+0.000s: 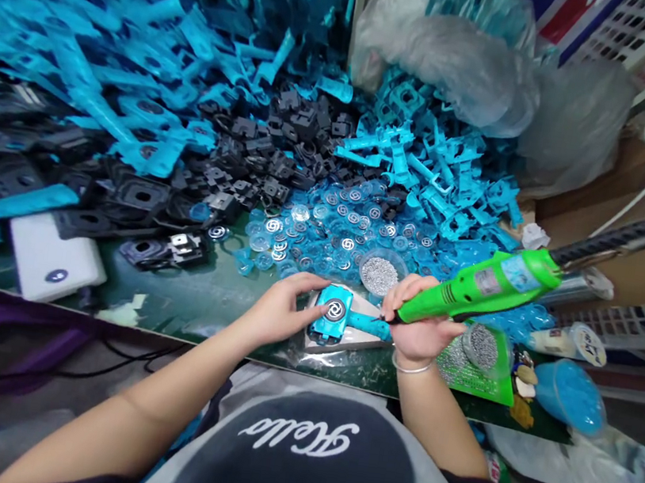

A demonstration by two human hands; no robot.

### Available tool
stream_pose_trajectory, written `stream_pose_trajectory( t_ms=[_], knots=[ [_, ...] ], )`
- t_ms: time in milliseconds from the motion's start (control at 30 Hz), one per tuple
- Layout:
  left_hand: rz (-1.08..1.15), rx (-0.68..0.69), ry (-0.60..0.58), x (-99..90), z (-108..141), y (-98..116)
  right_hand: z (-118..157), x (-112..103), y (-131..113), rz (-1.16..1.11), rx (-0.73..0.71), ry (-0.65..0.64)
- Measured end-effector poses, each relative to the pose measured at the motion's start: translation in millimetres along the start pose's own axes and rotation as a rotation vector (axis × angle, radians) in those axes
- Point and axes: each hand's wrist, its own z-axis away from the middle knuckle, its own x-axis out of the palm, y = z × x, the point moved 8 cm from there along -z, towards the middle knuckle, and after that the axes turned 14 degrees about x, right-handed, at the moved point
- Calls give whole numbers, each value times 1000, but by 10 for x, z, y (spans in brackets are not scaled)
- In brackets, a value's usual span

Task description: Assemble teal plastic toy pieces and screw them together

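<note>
My left hand (296, 307) grips the left end of a blue plastic part (332, 328), which has a dark disc with a white swirl and a handle-like arm pointing right. The part lies on a small pale block (350, 341) at the table's near edge. My right hand (419, 327) is closed around the front end of a green electric screwdriver (475, 287), tilted with its rear up to the right. Its tip is over the right end of the blue part; whether it touches a screw is hidden by the fingers.
A bowl of small screws (379, 272) stands behind the part. Another screw bowl (480, 347) sits on a green tray (508, 392). Swirl-marked discs (348, 243), black parts (250, 159) and blue shells (446, 167) are heaped behind. A white power bank (56, 260) lies left.
</note>
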Motion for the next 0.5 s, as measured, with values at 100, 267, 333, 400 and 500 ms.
stream_pose_trajectory(
  t_ms=[100,267,333,400,500],
  knots=[
    [-62,42,2,43,76,72,-26,190,101,-16,-6,-56],
    [-146,59,13,111,176,73,-12,259,310,45,5,-57],
    [-179,57,15,131,194,57,-7,266,293,40,-12,-85],
    [-203,47,14,146,204,42,1,282,231,34,-17,-108],
    [-219,19,13,160,210,29,53,351,119,-15,7,-143]
  ],
)
